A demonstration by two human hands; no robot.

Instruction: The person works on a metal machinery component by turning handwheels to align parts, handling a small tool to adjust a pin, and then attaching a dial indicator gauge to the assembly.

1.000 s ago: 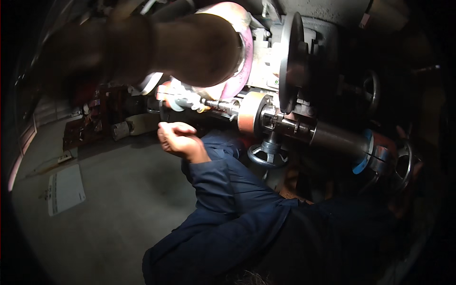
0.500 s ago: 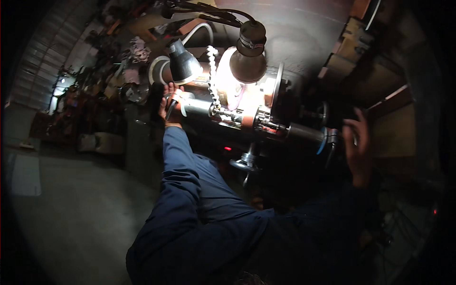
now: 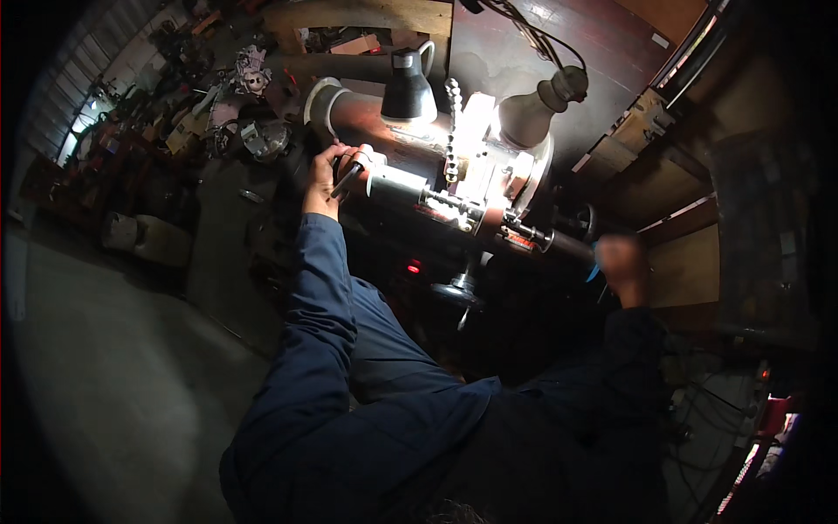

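Dim workshop, grey floor point(image 3: 113, 358) over on the left, corrugated wall point(image 3: 100, 52) at far L, metal parts point(image 3: 253, 131) heaped below it. Wood panels point(image 3: 690, 266) line the R side, cables point(image 3: 707, 406) tangle on the ground at lower R. Lettering, then: one small white label point(image 3: 660, 40) on the dark panel up top R, too small to read from here.

Centre of it all, the machine point(image 3: 362, 118), lit hard by a black lamp point(image 3: 408, 92) and a pale lamp point(image 3: 526, 116), segmented hose point(image 3: 452, 131) between 'em. Silver cylinder point(image 3: 397, 185) sits on the L part of its front line; handwheel point(image 3: 454, 293) below, approx. mid, near a red light point(image 3: 413, 265).

L hand point(image 3: 323, 179) is at the L end, fingers bent beside a dark lever point(image 3: 347, 181); can't tell if the grip's closed round it. R hand point(image 3: 621, 260), blurred, is at the R end by a blue piece point(image 3: 595, 262); grip width, can't tell.
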